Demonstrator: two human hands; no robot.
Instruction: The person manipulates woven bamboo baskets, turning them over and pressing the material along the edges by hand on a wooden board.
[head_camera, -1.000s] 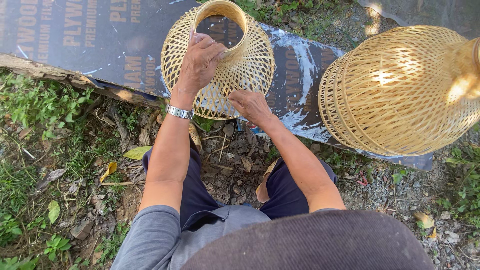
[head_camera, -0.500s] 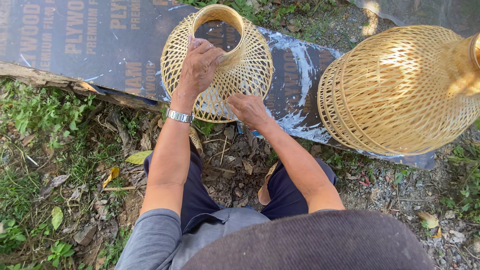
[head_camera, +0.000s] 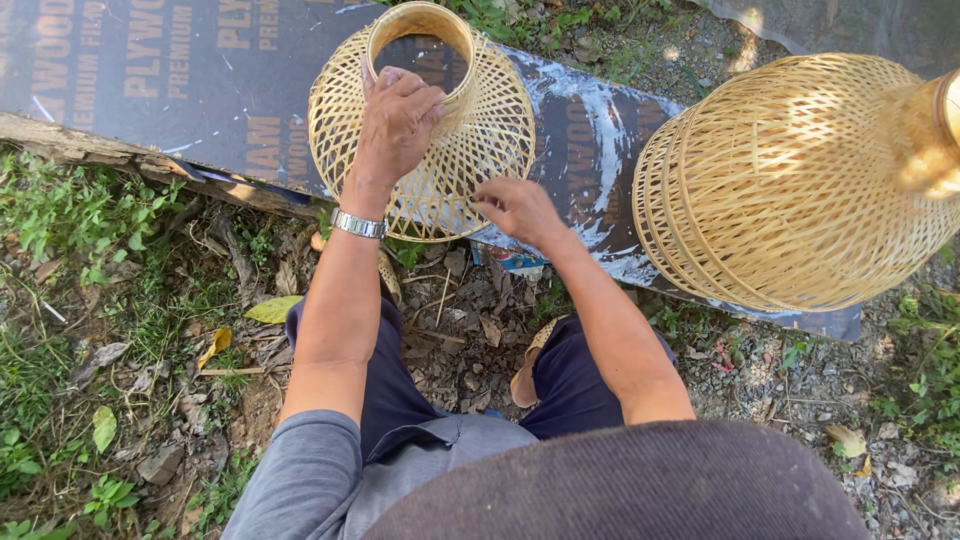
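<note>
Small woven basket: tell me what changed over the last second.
The right hand slid a little rightward along the lower edge of the small woven basket. The left hand kept its hold near the round rim, and the basket stayed where it was on the dark board. The large woven basket on the right did not move.

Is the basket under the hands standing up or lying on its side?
Standing up. The woven basket rests wide end down on the dark board, its round opening facing up; the left hand lies on it.
</note>
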